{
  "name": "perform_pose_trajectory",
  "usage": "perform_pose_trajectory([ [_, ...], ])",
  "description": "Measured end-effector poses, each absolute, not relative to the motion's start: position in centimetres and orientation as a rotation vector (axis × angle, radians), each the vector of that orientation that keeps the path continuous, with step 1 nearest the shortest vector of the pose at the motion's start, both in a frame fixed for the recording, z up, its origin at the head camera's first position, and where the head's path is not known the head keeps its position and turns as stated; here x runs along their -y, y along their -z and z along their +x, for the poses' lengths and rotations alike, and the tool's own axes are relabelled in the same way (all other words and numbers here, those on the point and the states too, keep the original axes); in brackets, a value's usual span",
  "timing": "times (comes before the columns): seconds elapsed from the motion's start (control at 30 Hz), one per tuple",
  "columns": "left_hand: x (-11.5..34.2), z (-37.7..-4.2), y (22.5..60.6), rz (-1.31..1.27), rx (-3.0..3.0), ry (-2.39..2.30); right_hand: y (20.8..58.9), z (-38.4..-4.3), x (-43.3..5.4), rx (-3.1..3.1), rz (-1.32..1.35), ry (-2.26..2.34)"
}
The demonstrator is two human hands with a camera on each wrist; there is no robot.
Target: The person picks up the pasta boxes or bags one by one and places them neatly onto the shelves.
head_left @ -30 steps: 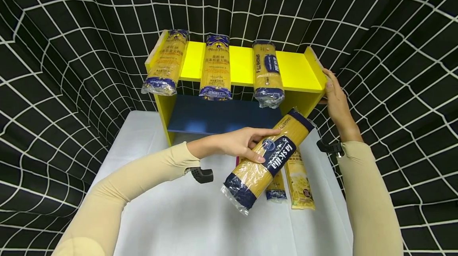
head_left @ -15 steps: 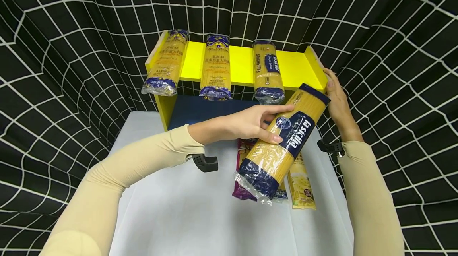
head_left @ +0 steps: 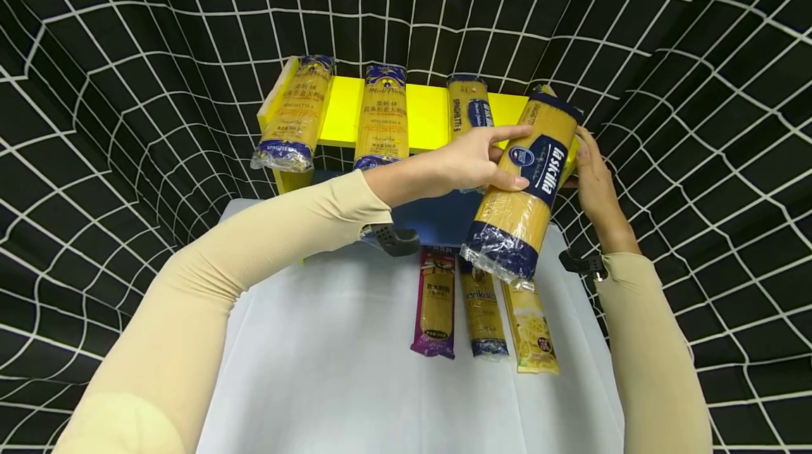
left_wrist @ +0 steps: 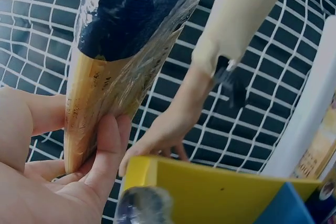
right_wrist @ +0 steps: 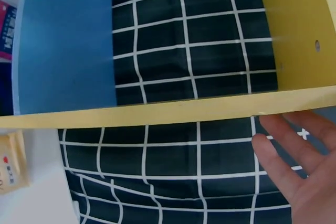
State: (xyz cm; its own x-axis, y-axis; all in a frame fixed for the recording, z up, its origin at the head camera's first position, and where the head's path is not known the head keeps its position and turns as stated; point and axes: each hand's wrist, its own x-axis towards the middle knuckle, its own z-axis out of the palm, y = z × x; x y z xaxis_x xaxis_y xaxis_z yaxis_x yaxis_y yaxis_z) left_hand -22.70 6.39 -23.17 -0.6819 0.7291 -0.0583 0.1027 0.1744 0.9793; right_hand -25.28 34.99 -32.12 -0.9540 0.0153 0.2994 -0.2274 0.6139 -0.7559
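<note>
In the head view my left hand point(head_left: 476, 161) grips a clear-wrapped spaghetti pack point(head_left: 510, 225) with dark blue ends and a "la sicilia" label. The pack is tilted over the right end of the yellow upper shelf point(head_left: 425, 112), hiding part of it. Thumb and fingers pinch the pack's edge point(left_wrist: 97, 87) in the left wrist view. My right hand point(head_left: 596, 186) is at the outer side of the shelf unit's right end. In the right wrist view its fairly straight fingers point(right_wrist: 270, 158) lie along the yellow side panel point(right_wrist: 184, 113).
Three spaghetti packs lie on the upper shelf: one far left point(head_left: 294, 112), one central point(head_left: 382, 115), one partly covered by my left hand point(head_left: 468, 101). A blue lower shelf point(head_left: 431, 218) sits beneath. On the white table point(head_left: 355, 369) lie purple point(head_left: 436, 302), blue-ended point(head_left: 485, 306) and yellow point(head_left: 531, 330) packs.
My left hand has carried the spaghetti pack up and to the right, from above the table packs to over the shelf's right end. The right hand has stayed at the side panel.
</note>
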Motion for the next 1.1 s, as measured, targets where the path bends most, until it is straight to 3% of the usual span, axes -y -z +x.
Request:
perform_pose_trajectory([
  [0.6,-10.0,-27.5,22.3,0.583,-2.095,-1.574,34.4,-27.3,-37.3,2.604,0.126,-1.174],
  [1.1,-12.6,-28.9,22.6,0.458,-2.4,-1.375,33.8,-27.4,-36.6,2.602,0.134,-1.16],
])
